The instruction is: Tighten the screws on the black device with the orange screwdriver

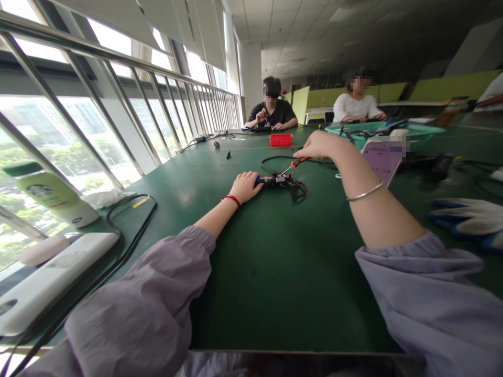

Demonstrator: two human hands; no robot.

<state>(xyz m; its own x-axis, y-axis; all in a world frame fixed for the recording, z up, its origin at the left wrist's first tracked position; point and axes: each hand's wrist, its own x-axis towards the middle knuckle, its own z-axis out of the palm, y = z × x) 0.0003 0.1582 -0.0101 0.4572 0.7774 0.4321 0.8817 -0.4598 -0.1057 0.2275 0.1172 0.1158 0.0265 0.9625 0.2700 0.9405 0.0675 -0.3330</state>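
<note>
My left hand [245,187] lies closed around the blue end of a dark, tube-shaped device [270,181] on the table. Its other end shows small exposed parts and a coil of thin black cable [299,190]. My right hand [317,144] grips a screwdriver [298,162] with an orange and black handle. The screwdriver slants down to the left, its metal shaft pointing at the device's exposed end; whether the tip touches it I cannot tell. A black cable [271,158] loops behind the device.
Beyond my hands are a small red bin [281,140] and a green basket [426,135] of tools. A phone [383,159] leans at the right, near gloves [471,217]. At left are a bottle [53,193], a white power strip-like box [58,277] and cables. Two people sit across.
</note>
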